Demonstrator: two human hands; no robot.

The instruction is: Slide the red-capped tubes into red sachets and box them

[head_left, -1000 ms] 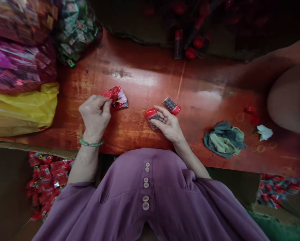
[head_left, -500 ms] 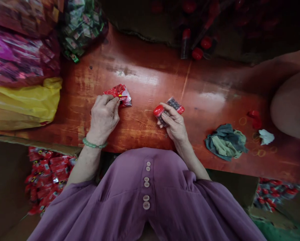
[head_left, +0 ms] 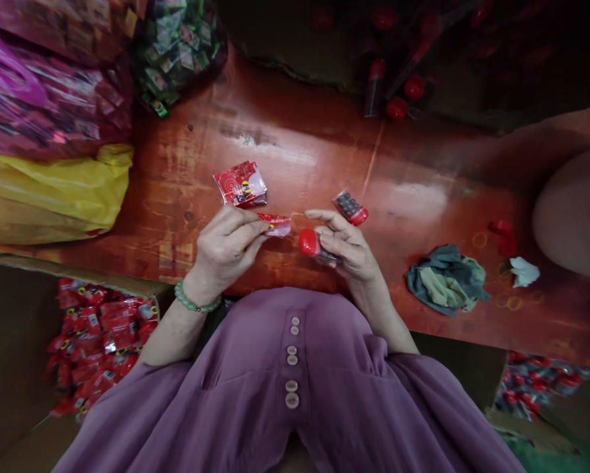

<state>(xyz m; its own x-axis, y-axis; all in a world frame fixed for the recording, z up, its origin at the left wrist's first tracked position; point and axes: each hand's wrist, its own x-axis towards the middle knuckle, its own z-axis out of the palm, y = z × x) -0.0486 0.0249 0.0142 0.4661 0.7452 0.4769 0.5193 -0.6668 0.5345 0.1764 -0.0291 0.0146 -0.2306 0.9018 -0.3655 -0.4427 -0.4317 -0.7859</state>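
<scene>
My left hand [head_left: 230, 246] pinches a small red printed packet [head_left: 278, 225] by its left end, above the table. Just behind it lies a short stack of similar red packets [head_left: 240, 184]. In my right hand [head_left: 347, 246] is a small clear tube with a red cap [head_left: 309, 242]; the cap points left, and my fingers hide much of the tube. My right index finger stretches toward the packet, with a thin band seemingly at its tip. A second red-capped tube [head_left: 350, 207], filled with dark balls, rests on the table beyond my right hand.
A crumpled cloth [head_left: 445, 279], a white scrap [head_left: 523, 271] and rubber bands lie at right, near a pale round container [head_left: 575, 203]. Filled bags, one yellow [head_left: 58, 190], crowd the left. Below the edge stand boxes of red packets [head_left: 102, 328] and capped tubes [head_left: 536, 381].
My left hand has lifted one packet off the stack and brought it rightward and nearer. My right hand has drawn one tube nearer, apart from the other, and its index finger has extended.
</scene>
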